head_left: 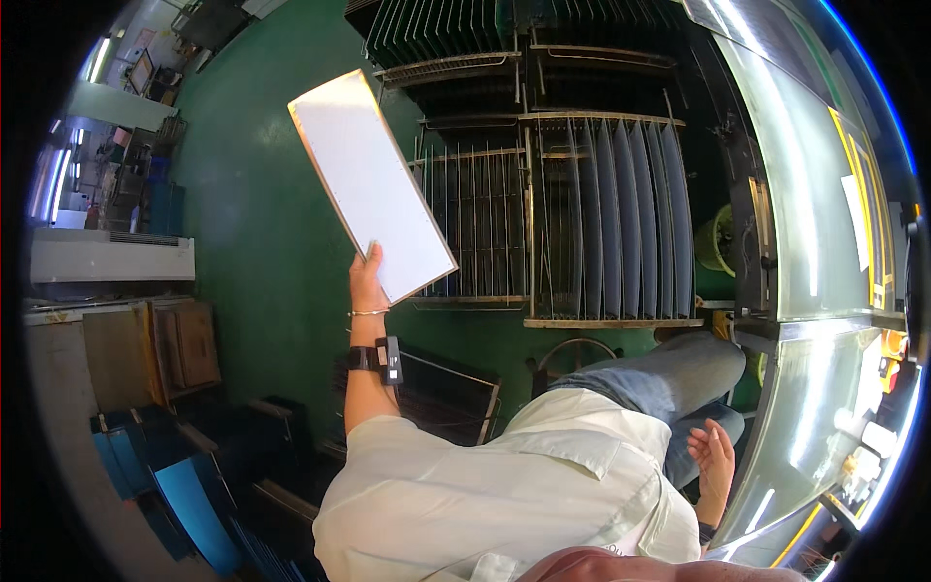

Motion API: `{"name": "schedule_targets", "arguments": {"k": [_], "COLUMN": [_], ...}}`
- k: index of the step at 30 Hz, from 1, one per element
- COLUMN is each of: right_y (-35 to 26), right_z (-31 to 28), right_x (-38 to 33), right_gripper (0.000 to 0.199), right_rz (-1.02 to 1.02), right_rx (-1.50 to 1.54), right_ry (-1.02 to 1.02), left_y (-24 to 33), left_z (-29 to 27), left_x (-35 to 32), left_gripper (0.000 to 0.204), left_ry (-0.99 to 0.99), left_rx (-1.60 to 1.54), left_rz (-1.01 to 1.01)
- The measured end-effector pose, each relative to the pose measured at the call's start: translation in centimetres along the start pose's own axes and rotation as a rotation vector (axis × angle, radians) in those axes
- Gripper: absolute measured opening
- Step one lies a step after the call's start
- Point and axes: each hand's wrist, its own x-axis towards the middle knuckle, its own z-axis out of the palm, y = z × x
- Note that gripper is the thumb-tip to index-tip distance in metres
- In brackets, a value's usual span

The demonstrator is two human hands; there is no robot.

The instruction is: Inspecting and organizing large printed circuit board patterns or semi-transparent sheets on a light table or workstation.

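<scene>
My left hand (368, 279) is raised out in front, its thumb lying over the near edge of a white rectangular panel (364, 165) with a thin copper-coloured border. The panel hangs tilted in the air, its far end pointing up and to the left. Its underside and the fingers beneath it are hidden. Beside my leg, at the lower right, my right hand (715, 460) is loosely curled with fingers apart, holding nothing. It is nearest to the glass-topped table (786, 407).
Ahead stands a slotted rack (613, 323) with several upright dark panels, beside a wire rack (475, 228). More green panels (436, 29) stand farther back. Blue panels (197, 500) and wooden boards (184, 344) are at left. A green bin (716, 241) stands near the table.
</scene>
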Motion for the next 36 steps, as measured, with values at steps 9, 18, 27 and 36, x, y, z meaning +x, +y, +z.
{"name": "schedule_targets", "arguments": {"k": [9, 18, 27, 36], "right_y": [0.5, 1.0, -1.8, -6.2], "right_z": [0.1, -0.2, 3.2, 9.9], "right_x": [0.1, -0.5, -0.1, 1.6], "right_gripper": [0.033, 0.034, 0.031, 0.053], "right_rz": [-0.026, -0.022, -0.113, -0.325], "right_rx": [0.025, 0.030, -0.097, -0.158], "right_ry": [-0.026, 0.023, -0.064, -0.533], "left_y": [2.9, 4.5, 4.5, 0.8], "left_z": [6.8, 10.5, 14.4, 27.7], "left_x": [-2.5, -4.4, -5.8, -13.9], "left_gripper": [0.028, 0.029, 0.030, 0.045], "left_ry": [-0.179, -0.185, -0.233, -0.652], "left_rx": [-0.005, -0.031, -0.092, -0.162], "left_rz": [0.007, -0.067, -0.162, -0.340]}}
